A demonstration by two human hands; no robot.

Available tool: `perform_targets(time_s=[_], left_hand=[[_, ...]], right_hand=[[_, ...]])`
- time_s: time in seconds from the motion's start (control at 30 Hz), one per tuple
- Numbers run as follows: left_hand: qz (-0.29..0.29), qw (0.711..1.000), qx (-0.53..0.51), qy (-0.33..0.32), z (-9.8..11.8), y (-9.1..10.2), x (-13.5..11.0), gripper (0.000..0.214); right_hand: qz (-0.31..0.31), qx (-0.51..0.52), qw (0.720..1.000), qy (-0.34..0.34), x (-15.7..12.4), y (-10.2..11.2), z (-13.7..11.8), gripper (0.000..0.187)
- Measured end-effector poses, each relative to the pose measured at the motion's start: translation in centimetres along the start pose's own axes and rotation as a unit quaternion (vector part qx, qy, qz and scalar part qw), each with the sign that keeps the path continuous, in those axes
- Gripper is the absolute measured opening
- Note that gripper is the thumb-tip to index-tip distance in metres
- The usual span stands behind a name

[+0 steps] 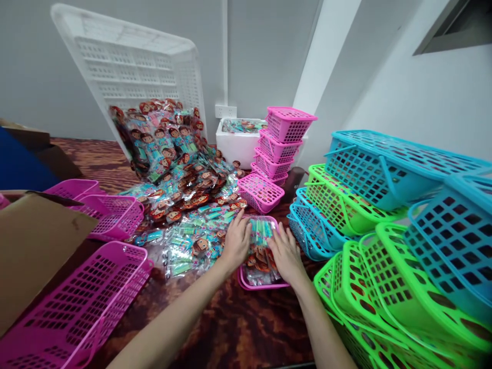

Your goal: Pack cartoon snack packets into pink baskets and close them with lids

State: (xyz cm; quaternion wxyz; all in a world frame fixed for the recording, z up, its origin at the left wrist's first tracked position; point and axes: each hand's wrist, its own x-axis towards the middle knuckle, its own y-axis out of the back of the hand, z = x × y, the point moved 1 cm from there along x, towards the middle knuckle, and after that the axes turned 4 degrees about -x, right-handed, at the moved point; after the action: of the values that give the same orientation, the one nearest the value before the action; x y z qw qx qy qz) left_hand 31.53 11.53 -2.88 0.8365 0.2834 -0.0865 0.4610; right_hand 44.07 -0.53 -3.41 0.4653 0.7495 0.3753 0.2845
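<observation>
Between my hands stands a small pink basket [265, 286] filled with clear plastic packets [262, 259] that show printed doll-like figures and green-blue pieces. My left hand [236, 238] rests along the basket's left side, fingers stretched out over the packets' edge. On the right side, my right hand [283, 252] lies with fingers spread on top of the packets. Neither hand grips anything that I can see. A loose heap of the same kind of packets [192, 246] spreads just left of my left hand.
A tilted white crate [134, 66] spills packets at the back left. Stacked pink baskets [279, 148] stand behind, beside a white box [236, 146]. Blue baskets [365, 169] and green baskets [407, 287] pile up at right. Pink baskets [88, 297] and a cardboard box [38, 251] occupy the left.
</observation>
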Motion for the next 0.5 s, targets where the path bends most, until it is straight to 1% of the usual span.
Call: perform_targets(time_s=[0.1, 0.17, 0.2, 0.27, 0.33, 0.37, 0.4, 0.43, 0.5], left_hand=[[-0.009, 1.000, -0.017, -0.009, 1.2, 0.4, -1.4, 0.043], [-0.012, 1.000, -0.011, -0.007, 1.9, 0.4, -2.4, 0.050], [-0.014, 1.000, -0.003, -0.007, 2.0, 0.3, -2.7, 0.051], [-0.032, 0.999, 0.017, -0.014, 1.9, 0.1, -2.8, 0.048], [-0.076, 0.995, 0.051, -0.039, 1.4, -0.2, -2.1, 0.043], [-0.107, 0.990, 0.073, -0.055, 1.0, -0.3, -1.6, 0.043], [-0.138, 0.983, 0.094, -0.071, 0.7, -0.4, -1.0, 0.044], [-0.166, 0.976, 0.110, -0.084, 0.3, -0.4, -0.4, 0.046], [-0.201, 0.967, 0.124, -0.099, -0.2, -0.1, 0.5, 0.050]], right_hand=[[-0.008, -0.005, 1.000, -0.023, 0.1, 0.3, 0.0, 0.058], [0.013, -0.002, 1.000, -0.027, 0.3, 0.7, -0.1, 0.058], [0.032, 0.006, 0.999, -0.015, 0.3, 0.9, -0.1, 0.058], [0.056, 0.039, 0.997, 0.048, 0.3, 1.1, -0.2, 0.058], [0.045, 0.073, 0.989, 0.121, 0.2, 0.8, -0.5, 0.057], [0.035, 0.081, 0.986, 0.144, 0.1, 0.4, -0.7, 0.056], [0.032, 0.082, 0.985, 0.150, 0.0, 0.0, -1.0, 0.056], [0.040, 0.076, 0.986, 0.141, 0.0, -0.4, -1.2, 0.056], [0.065, 0.058, 0.991, 0.100, -0.1, -1.2, -1.7, 0.058]])
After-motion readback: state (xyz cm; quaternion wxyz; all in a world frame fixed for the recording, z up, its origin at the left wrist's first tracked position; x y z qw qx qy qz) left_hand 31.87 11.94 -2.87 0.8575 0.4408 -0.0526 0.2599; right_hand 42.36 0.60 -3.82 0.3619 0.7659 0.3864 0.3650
